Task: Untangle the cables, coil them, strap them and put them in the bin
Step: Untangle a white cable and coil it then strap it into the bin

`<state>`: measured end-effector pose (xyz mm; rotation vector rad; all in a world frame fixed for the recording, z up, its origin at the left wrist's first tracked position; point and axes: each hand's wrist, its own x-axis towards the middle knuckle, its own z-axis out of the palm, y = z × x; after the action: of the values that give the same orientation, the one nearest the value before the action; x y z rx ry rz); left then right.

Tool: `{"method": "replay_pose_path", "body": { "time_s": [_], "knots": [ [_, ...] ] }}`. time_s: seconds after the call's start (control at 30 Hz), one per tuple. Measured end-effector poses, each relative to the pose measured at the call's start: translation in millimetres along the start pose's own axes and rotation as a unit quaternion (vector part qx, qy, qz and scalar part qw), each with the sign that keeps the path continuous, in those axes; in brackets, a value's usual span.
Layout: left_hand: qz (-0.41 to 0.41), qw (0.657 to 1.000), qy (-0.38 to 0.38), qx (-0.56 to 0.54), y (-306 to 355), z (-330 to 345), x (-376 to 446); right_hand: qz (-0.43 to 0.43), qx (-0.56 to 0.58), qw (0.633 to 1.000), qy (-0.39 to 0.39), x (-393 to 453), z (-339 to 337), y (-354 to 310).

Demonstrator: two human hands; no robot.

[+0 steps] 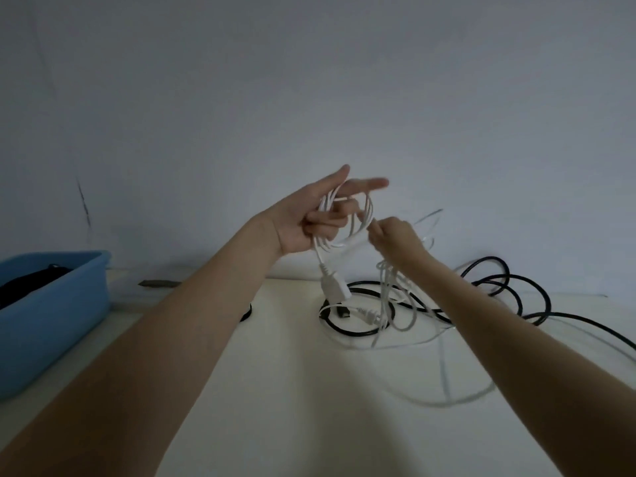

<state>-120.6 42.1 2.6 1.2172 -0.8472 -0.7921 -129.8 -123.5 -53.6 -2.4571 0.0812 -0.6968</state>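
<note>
A: Where is the white cable (347, 232) now?

B: Several loops of it hang around the left hand (309, 222), which is raised above the worktop (275, 390). The thumb and first finger are stretched out and spread, the other fingers (323, 223) are curled over the loops. A white plug (335, 289) hangs down from the coil.

A: And the right hand (395, 241)?

B: Its fingers are pressed together and pinch the white cable just beside the coil. The free length falls from this hand to the worktop, where it lies mixed with a black cable (499, 287).

A: So the step is coiling. How to do it well?

B: I think each new loop should match the loops already on the left hand, and the right hand should let the cable slide through the pinch, so that no twist builds up. The white length crosses the black cable, so it is better to pull slowly and lift it free; a fast pull could drag the black one along or make a knot.

A: And the bin?

B: The blue bin (51, 315) stands at the left on the worktop, well apart from the hands. Something dark lies inside; what it is I cannot tell. No strap shows in this view.
</note>
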Motion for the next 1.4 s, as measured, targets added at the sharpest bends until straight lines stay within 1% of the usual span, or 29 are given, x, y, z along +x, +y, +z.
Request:
{"method": "replay_pose_path", "body": {
  "time_s": [0.1, 0.17, 0.27, 0.4, 0.47, 0.5, 0.53, 0.6, 0.67, 0.7, 0.77, 0.8, 0.83, 0.9, 0.97, 1.0, 1.07, 1.17, 1.23, 1.27, 1.33, 1.4],
  "knots": [
    [0.032, 0.995, 0.007, -0.092, -1, 7, 6, -0.001, 0.054, 0.997, -0.06, -8, 10, -1],
    [0.047, 0.991, 0.033, -0.122, -4, 6, 9, -0.017, 0.035, 0.994, -0.102, -10, 10, 3],
    [0.066, 0.985, 0.119, -0.11, -8, -2, 19, -0.046, -0.029, 0.987, -0.148, -12, 10, 9],
    [0.144, 0.955, 0.23, -0.119, -3, 0, 34, -0.04, -0.076, 0.972, -0.217, -15, 14, 12],
    [0.162, 0.944, 0.268, -0.105, 3, -1, 36, -0.039, -0.043, 0.977, -0.205, -16, 12, 10],
    [0.163, 0.945, 0.276, -0.069, 5, -4, 35, -0.037, -0.018, 0.982, -0.182, -16, 9, 9],
    [0.156, 0.949, 0.275, -0.01, 4, -6, 33, -0.039, -0.006, 0.988, -0.147, -14, 6, 10],
    [0.107, 0.948, 0.253, 0.158, -4, -7, 29, -0.047, 0.004, 0.995, -0.088, -10, 2, 12],
    [0.018, 0.921, 0.205, 0.33, -19, -11, 29, -0.07, 0.014, 0.995, -0.07, -9, 0, 11],
    [-0.036, 0.903, 0.173, 0.391, -26, -14, 29, -0.086, 0.017, 0.994, -0.073, -9, -1, 9],
    [-0.121, 0.891, 0.107, 0.425, -37, -19, 29, -0.107, 0.02, 0.989, -0.1, -10, -8, 5],
    [-0.139, 0.888, 0.1, 0.426, -39, -21, 29, -0.107, 0.027, 0.987, -0.121, -10, -13, 4],
    [-0.147, 0.884, 0.11, 0.429, -41, -21, 28, -0.097, 0.032, 0.984, -0.145, -9, -18, 6],
    [-0.149, 0.864, 0.147, 0.457, -39, -20, 29, -0.074, 0.012, 0.981, -0.18, -8, -24, 11],
    [-0.136, 0.829, 0.142, 0.524, -37, -17, 32, -0.054, -0.026, 0.98, -0.189, -8, -24, 15],
    [-0.126, 0.809, 0.133, 0.558, -35, -15, 33, -0.042, -0.027, 0.981, -0.189, -9, -22, 17],
    [-0.104, 0.783, 0.13, 0.599, -33, -10, 33, -0.008, 0.017, 0.985, -0.173, -10, -23, 18],
    [-0.071, 0.788, 0.143, 0.595, -31, -9, 33, 0.065, 0.129, 0.983, -0.115, -9, -26, 19],
    [-0.057, 0.795, 0.156, 0.583, -31, -12, 35, 0.122, 0.213, 0.967, -0.065, -8, -26, 18],
    [-0.057, 0.797, 0.163, 0.578, -31, -13, 36, 0.144, 0.219, 0.964, -0.04, -6, -24, 19],
    [-0.052, 0.803, 0.175, 0.567, -30, -14, 36, 0.175, 0.172, 0.969, 0.02, -5, -23, 25],
    [-0.046, 0.809, 0.184, 0.557, -29, -18, 33, 0.203, 0.145, 0.964, 0.088, -2, -26, 40]
  ]
}}
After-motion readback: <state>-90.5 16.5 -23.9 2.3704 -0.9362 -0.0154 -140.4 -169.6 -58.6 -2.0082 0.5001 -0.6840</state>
